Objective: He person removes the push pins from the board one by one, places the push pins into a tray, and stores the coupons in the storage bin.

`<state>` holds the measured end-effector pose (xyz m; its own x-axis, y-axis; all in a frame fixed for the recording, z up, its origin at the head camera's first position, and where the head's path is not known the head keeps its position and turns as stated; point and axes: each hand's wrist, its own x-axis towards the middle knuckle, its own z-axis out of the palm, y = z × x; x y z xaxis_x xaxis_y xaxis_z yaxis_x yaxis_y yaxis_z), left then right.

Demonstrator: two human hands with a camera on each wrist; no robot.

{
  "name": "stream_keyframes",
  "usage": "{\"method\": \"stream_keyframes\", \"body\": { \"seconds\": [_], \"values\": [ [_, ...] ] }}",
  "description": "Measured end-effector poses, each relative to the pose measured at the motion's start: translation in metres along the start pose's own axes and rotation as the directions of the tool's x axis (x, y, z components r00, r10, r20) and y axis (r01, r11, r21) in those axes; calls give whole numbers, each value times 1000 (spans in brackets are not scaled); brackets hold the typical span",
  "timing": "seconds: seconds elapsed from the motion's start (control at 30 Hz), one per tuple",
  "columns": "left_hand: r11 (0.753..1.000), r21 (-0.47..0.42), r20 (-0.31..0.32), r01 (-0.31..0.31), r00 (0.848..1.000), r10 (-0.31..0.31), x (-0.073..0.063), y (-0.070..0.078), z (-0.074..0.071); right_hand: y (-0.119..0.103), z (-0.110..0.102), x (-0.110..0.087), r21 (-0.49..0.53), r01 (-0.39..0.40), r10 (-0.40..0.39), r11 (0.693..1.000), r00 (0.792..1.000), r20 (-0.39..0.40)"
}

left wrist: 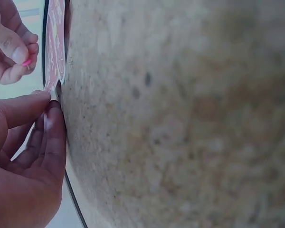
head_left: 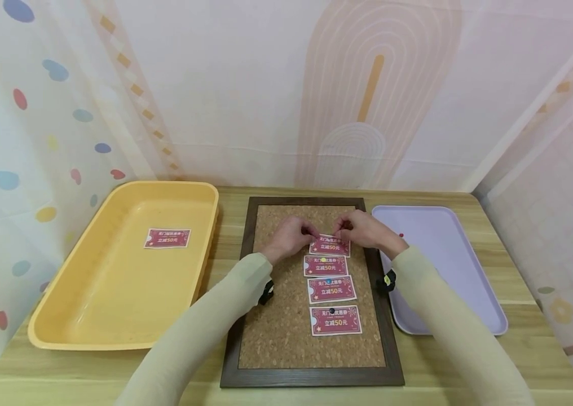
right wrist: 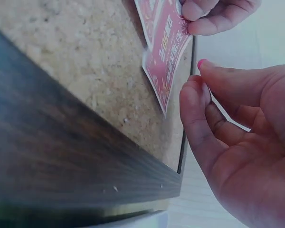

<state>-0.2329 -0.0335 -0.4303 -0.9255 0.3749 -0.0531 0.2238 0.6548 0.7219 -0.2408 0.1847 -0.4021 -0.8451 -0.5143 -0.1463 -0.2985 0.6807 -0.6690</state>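
Note:
My left hand [head_left: 290, 235] pinches the left edge of a red paper coupon [head_left: 331, 246] near the top of a cork board [head_left: 276, 332]. Between thumb and fingertips, my right hand [head_left: 366, 228] holds a small pink-headed push pin [right wrist: 202, 62], just off the coupon's upper right. Below that coupon, three more are pinned in a column: one with a yellow pin [head_left: 323, 260], one with a blue pin [head_left: 329, 281], and the lowest with a black pin [head_left: 331, 310]. The held coupon's lower edge meets the one beneath it.
To the left, a yellow tray [head_left: 114, 304] contains another red coupon [head_left: 167, 238]. A lilac tray [head_left: 439, 237] lies right of the board, with a red pin [head_left: 401, 235] near its left side. The board's dark frame [head_left: 312, 376] borders the cork.

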Motion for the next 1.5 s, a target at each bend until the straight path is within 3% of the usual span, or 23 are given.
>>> {"method": "stream_keyframes", "body": {
  "seconds": [0.37,0.53,0.8,1.1,1.33,1.5],
  "values": [
    [997,-78,-21,27,999,-29,-5,2,-8,2,-10,-18,80,49,-38,996,990,-139],
    [998,-69,-45,8,999,-11,-10,5,-15,1,-14,-24,85,83,-66,993,980,-186],
    [992,-119,-58,-52,997,45,-18,12,-31,-1,-21,-34,88,71,-50,994,974,-222],
    [974,-218,-78,-60,996,44,-27,18,-45,-2,-30,-49,87,70,-47,994,967,-249],
    [982,-181,-121,-57,992,35,-32,22,-57,-2,-38,-63,70,55,-33,996,959,-283],
    [975,-214,-116,-56,993,31,-39,23,-67,-2,-43,-73,67,49,-26,997,954,-299]
  ]
}}
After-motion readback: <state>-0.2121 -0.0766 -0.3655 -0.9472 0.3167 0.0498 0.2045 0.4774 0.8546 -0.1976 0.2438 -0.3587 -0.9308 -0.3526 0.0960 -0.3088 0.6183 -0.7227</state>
